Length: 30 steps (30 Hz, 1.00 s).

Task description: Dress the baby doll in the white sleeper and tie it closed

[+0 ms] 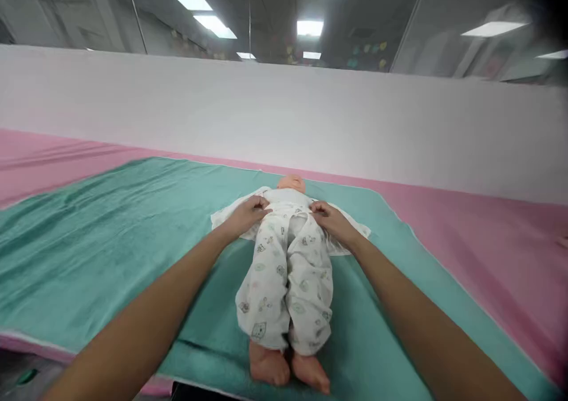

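A baby doll lies on its back with its bare feet toward me. It wears white printed trousers with small animal drawings, and a white top. At the left side of the waistband, my left hand pinches the trouser fabric. My right hand grips the waistband on the other side, fingers curled. White cloth spreads out from under the doll on both sides, partly hidden by my hands. Between the trouser legs there is an opening at the crotch.
A green blanket lies beneath the doll, over a pink cover. Behind stands a white wall with mirrors or glass above it. A blurred bit of someone's hand may show at the far right edge.
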{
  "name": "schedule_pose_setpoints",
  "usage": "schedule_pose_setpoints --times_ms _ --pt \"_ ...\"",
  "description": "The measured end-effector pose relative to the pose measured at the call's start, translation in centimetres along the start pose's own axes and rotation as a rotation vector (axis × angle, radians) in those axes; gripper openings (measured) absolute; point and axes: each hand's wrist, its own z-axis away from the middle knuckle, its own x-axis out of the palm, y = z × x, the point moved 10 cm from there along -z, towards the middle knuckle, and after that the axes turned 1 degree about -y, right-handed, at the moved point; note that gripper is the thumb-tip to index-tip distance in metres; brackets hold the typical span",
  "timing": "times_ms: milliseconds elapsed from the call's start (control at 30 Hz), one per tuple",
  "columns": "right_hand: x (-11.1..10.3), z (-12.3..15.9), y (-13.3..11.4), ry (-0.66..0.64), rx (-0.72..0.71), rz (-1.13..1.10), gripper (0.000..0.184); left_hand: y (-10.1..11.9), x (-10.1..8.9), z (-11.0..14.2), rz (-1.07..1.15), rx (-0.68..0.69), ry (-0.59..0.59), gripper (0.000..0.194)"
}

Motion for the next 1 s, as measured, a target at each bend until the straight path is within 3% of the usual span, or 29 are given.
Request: schedule_pose_setpoints --times_ms 133,233,367,467,567,667,800,1000 --pt "0.0 -0.9 -0.7 0.080 -0.050 0.048 0.022 -0.9 -0.8 -0.8 -0.136 -0.053 0.148 0.020" --pt "-0.5 -2.2 -0.8 0.183 -0.041 0.205 0.020 -1.5 -1.6 -2.1 -0.271 -0.105 0.300 0.018" --pt "-0.8 -3.9 0.5 0.261 0.054 0.326 0.017 -2.8 -1.7 -3.5 -0.386 -0.202 0.356 0.015" --pt "-1.5 -3.8 2.0 0.358 0.128 0.331 0.019 -3.4 -1.4 -3.4 -0.502 -0.220 0.323 0.012" --pt "-1.2 -2.9 2.6 0.355 0.125 0.360 0.029 -4.1 -1.0 -2.5 -0.542 -0.233 0.265 0.023" --pt "-1.0 -1.7 2.7 0.326 0.126 0.371 0.037 -4.9 -0.7 -1.5 -0.383 -0.275 0.211 0.022" --pt "-1.2 -0.3 4.6 0.315 0.247 0.143 0.034 -5.5 0.2 -0.3 -0.195 -0.340 0.126 0.023" --pt "0.5 0.8 6.5 0.093 0.354 -0.149 0.017 -6.0 1.3 0.7 0.110 -0.394 -0.041 0.006"
